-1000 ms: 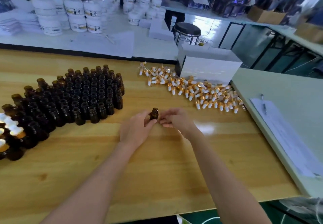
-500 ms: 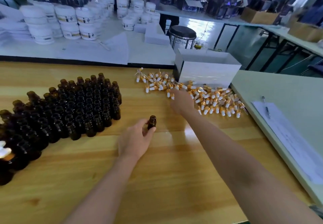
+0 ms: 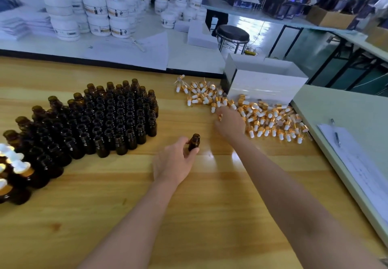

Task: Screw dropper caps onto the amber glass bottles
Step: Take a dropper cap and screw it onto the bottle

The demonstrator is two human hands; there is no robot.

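Note:
My left hand (image 3: 175,161) grips one open amber bottle (image 3: 194,142), upright on the wooden table (image 3: 210,201). My right hand (image 3: 230,122) reaches forward into the heap of gold-and-white dropper caps (image 3: 270,119). Its fingers are curled, with a gold dropper cap (image 3: 219,117) pinched at the fingertips. A dense block of uncapped amber bottles (image 3: 109,119) stands to the left. A few capped bottles (image 3: 14,174) stand at the far left edge.
A white box (image 3: 266,83) stands behind the cap heap. To the right, a pale green table (image 3: 346,109) carries paper sheets (image 3: 361,170) and a pen (image 3: 336,135). White tubs (image 3: 94,14) and a stool (image 3: 232,33) lie beyond the table.
My right hand left the bottle and reached forward to the cap heap, where it now curls on a cap. My left hand kept holding the bottle in place.

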